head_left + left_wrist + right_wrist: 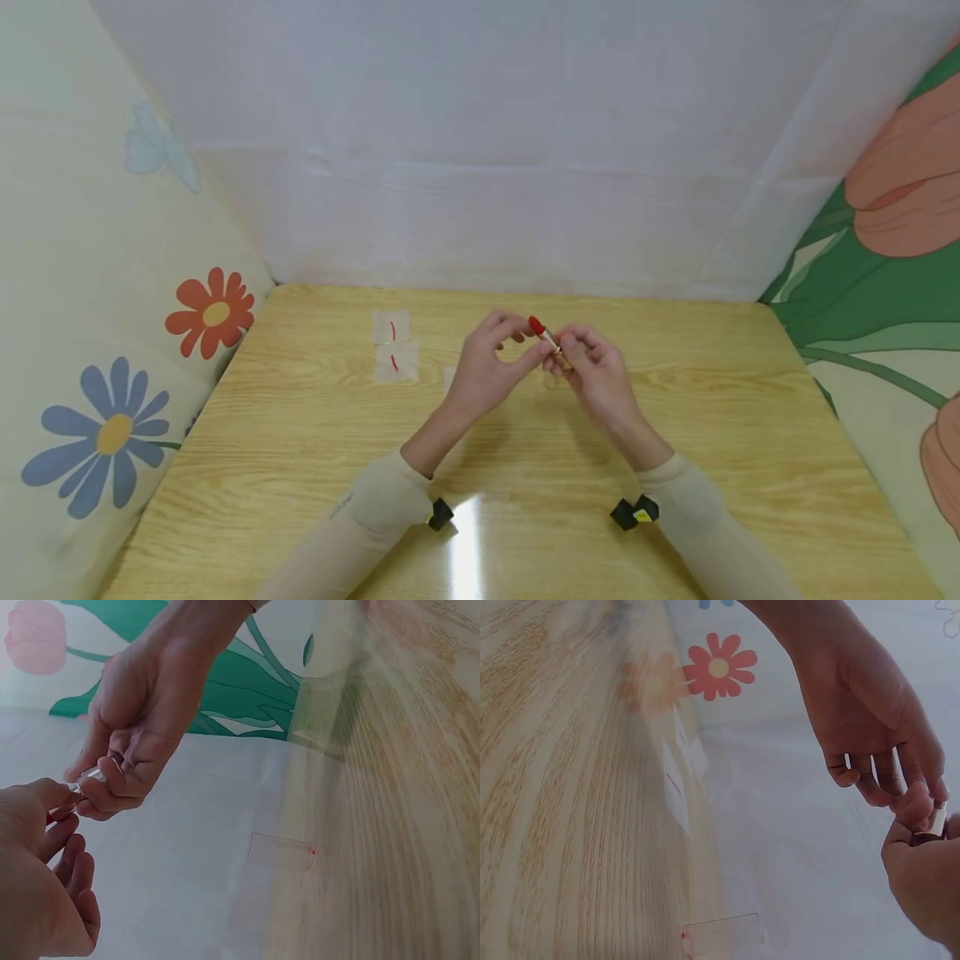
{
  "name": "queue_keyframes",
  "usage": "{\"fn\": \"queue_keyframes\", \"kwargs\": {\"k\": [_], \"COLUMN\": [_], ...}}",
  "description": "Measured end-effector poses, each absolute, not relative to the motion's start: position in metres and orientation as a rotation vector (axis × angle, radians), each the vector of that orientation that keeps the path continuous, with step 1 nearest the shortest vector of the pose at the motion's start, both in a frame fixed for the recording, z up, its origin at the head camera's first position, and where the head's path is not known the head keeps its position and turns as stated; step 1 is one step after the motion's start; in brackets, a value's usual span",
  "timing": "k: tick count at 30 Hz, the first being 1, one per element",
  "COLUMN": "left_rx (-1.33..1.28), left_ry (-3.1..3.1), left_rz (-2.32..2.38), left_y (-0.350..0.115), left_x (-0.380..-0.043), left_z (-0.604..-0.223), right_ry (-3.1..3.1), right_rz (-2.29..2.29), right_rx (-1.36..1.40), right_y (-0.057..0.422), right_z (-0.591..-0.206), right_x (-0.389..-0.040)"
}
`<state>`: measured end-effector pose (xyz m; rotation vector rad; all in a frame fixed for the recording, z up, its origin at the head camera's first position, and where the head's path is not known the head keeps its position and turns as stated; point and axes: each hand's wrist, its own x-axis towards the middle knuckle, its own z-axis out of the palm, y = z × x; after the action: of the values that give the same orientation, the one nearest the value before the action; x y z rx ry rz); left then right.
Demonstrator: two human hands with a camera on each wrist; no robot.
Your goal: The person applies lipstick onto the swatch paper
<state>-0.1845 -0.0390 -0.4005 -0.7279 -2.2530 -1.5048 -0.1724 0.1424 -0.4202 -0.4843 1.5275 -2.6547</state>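
Note:
A lipstick (550,339) with a red tip and a shiny gold-toned tube is raised above the table, tilted up to the left in the head view. My right hand (600,379) grips the lower tube in curled fingers. With thumb and index finger, my left hand (487,362) pinches the upper tube just below the red tip; its other fingers are loosely bent. The left wrist view shows both hands meeting at the tube (91,775), partly covered by fingers. Beyond them stands a clear box-shaped piece (281,852) with reddish edges, on the table.
Two pale paper squares, a farther one (384,325) and a nearer one (407,367), lie left of my hands, each with a short red stroke. Part of another pale piece (448,379) shows beside my left hand. White cloth (480,225) hangs behind the wooden table (300,433).

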Motion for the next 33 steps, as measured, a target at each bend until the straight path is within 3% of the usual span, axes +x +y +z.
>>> {"fn": "queue_keyframes", "kwargs": {"k": [9,25,33], "left_rx": [-0.665,-0.627,-0.701], "left_ry": [-2.184,-2.143,-2.114], "left_rz": [-1.592,-1.609,-1.521], "left_y": [-0.0436,-0.0441,-0.0399], "left_x": [-0.1841,-0.1816,-0.1793], "left_z": [-0.3998,-0.4002,-0.3977], "right_ry": [1.505,1.503,1.611], "right_rz": [-2.541,-2.580,-2.567], "right_rx": [-0.537,-0.371,-0.381], "right_y": [0.1451,0.1441,0.1432], "right_z": [-0.4237,-0.4239,-0.4205], "right_x": [-0.1722,-0.1693,-0.1699]}}
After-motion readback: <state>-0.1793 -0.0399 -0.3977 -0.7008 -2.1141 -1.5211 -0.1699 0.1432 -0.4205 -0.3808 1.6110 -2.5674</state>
